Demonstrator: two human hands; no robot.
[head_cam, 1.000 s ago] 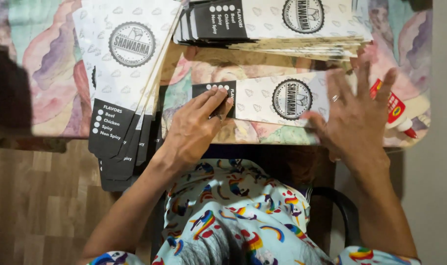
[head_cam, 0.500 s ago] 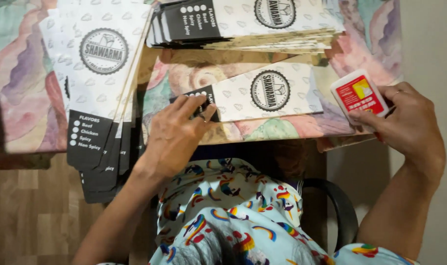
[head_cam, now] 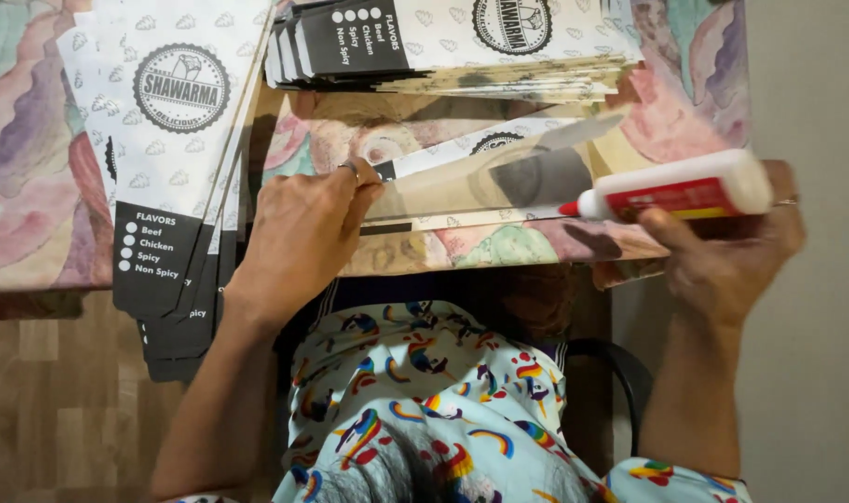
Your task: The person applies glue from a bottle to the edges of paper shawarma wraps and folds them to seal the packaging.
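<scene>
At mid-frame the left hand [head_cam: 299, 237] pinches the left end of a flat paper sleeve [head_cam: 480, 182] lying long-axis across the frame — the right hand [head_cam: 723, 247] grips a glue bottle [head_cam: 671, 193], red tip pointing left, nearly touching the sleeve's right part.

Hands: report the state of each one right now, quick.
Left hand: closed on the end of the flat paper sleeve, pinching it on the table.
Right hand: closed around the white glue bottle, red tip pointing at the sleeve.
</scene>
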